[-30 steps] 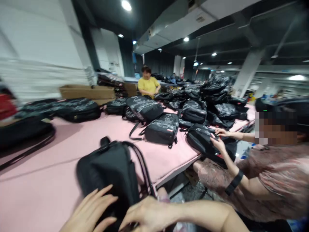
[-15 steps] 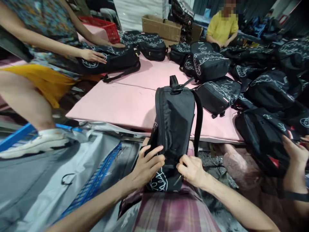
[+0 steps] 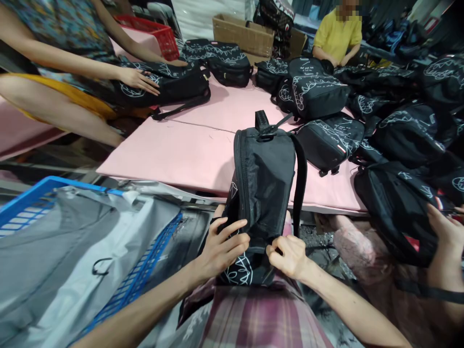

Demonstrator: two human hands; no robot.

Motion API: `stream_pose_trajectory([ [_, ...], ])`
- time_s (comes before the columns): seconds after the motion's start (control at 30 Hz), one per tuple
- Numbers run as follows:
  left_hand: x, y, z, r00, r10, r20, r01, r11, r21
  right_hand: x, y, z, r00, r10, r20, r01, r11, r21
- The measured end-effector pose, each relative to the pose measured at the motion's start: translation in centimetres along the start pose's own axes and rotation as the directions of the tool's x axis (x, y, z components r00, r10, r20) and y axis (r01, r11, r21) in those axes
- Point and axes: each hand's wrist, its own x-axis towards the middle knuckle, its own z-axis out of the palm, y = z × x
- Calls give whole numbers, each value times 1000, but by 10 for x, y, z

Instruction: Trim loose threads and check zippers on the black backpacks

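Observation:
A black backpack (image 3: 270, 169) with white line drawings stands tilted across my lap, its upper part against the pink table edge. Its top loop points away from me and one strap hangs along its right side. My left hand (image 3: 223, 246) lies on the bag's lower left side, fingers spread over the fabric; its thumb is hard to make out. Opposite it, my right hand (image 3: 288, 253) is closed in a pinch at the lower right edge of the backpack. The exact bit between those fingertips is hidden.
More black backpacks (image 3: 315, 92) crowd the right of the pink table (image 3: 174, 150). A blue basket (image 3: 54, 181) lined with grey sheeting stands at left. One co-worker's hand (image 3: 139, 82) rests on a bag at far left; another's hand (image 3: 445, 227) is at a bag on the right.
My hands stay nearly where they were on the backpack. The left co-worker's foot and lower leg have drawn back from over the blue basket.

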Motion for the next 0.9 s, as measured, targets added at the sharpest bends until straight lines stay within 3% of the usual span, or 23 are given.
stream_pose_trajectory([
  [0.1,3,-5,-5,1000,-8,1,8,1000,-10,4,2,-2,1000,5,25,-5,1000,27],
  [0.3,12,-17,-17,982,-10,187,24,997,-72,13,4,-8,992,-27,120,12,992,123],
  [0.47,13,-16,-23,973,-6,230,10,1000,-18,16,3,-9,994,-25,106,13,994,110],
  [0.67,7,-9,-12,989,9,151,-16,999,44,9,4,-9,995,-39,96,32,997,69],
  [0.9,9,-2,-6,999,0,48,0,1000,5,3,3,-12,996,-25,84,21,999,41],
])
